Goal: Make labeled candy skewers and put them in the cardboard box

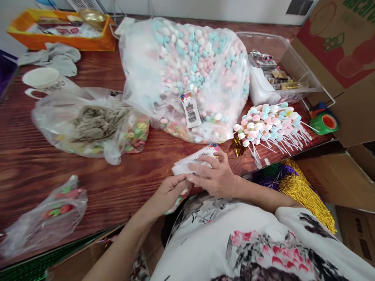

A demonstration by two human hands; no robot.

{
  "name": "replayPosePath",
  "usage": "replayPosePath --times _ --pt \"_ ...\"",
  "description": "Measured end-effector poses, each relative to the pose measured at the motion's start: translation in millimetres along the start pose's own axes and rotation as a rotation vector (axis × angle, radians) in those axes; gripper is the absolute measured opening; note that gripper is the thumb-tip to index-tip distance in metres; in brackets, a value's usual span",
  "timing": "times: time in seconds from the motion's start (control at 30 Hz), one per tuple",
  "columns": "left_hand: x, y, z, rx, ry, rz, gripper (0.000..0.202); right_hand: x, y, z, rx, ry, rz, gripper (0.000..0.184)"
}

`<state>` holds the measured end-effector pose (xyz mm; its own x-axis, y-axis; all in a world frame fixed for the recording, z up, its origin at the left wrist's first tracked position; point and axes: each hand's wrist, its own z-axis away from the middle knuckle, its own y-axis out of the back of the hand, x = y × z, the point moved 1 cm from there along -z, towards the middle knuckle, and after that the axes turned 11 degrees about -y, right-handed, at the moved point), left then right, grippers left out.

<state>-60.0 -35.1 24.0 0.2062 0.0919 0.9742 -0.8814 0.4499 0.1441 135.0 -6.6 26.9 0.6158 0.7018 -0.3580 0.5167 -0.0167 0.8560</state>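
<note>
My right hand (215, 177) lies with its fingers curled over a small clear printed bag (195, 160) at the near edge of the wooden table (38, 156). Just below it, my left hand (170, 192) pinches the bag's lower end, where pastel candy shows between the fingers. Beyond the hands sits a large clear sack of pink, blue and white marshmallow candies (190, 74) with a printed tag (191, 109). To the right lies a heap of candy skewers on white sticks (269, 125).
A plastic bag with grey cloth and coloured sweets (93, 125) lies at left, a smaller bag (49, 214) nearer. Behind are a white mug (42, 80), an orange tray (61, 29) and a clear bin (278, 74). Green tape dispenser (325, 123), cardboard boxes (345, 50) and gold beads (307, 195) stand right.
</note>
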Motion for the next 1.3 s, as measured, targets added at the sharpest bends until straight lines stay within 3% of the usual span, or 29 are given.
replayPosePath --times 0.1,0.17,0.23,0.43,0.53,0.63,0.7,0.87,1.0,1.1,1.23,1.3 --pt "-3 -5.7 1 -0.158 0.195 0.465 0.039 8 0 9 0.041 0.153 -0.067 0.020" --pt "-3 -10.3 0 -0.240 0.216 0.518 0.040 12 -4 14 0.013 0.151 -0.082 0.017" --pt "-1 -12.3 -2 -0.234 0.134 0.325 0.038 13 -8 15 -0.046 0.089 -0.067 0.017" --pt "4 -19.6 -6 -0.045 -0.277 -0.662 0.025 12 -17 14 -0.200 -0.183 -0.100 0.011" --pt "0 -23.0 -8 0.036 -0.350 -0.788 0.026 22 -10 18 -0.124 -0.327 -0.189 0.013" --pt "-3 -16.3 -11 0.143 -0.327 -0.600 0.024 46 3 29 0.053 -0.498 -0.158 0.014" --pt "-2 -9.1 -12 0.228 -0.262 -0.405 0.023 61 10 36 0.102 -0.555 -0.039 0.016" --pt "0 -5.3 -16 0.366 -0.034 0.124 0.021 74 1 42 -0.019 -0.577 0.273 0.018" --pt "-8 -14.2 -16 0.417 0.103 0.386 0.028 75 -5 38 -0.141 -0.601 0.329 0.017" --pt "-10 -17.5 -14 0.436 0.150 0.474 0.032 73 7 39 -0.111 -0.552 0.125 0.015" --pt "-2 -21.8 -16 0.399 0.143 0.441 0.030 52 29 30 0.126 -0.460 -0.343 0.011" --pt "4 -25.8 -21 0.369 0.100 0.398 0.025 35 30 20 0.180 -0.360 -0.475 0.019"
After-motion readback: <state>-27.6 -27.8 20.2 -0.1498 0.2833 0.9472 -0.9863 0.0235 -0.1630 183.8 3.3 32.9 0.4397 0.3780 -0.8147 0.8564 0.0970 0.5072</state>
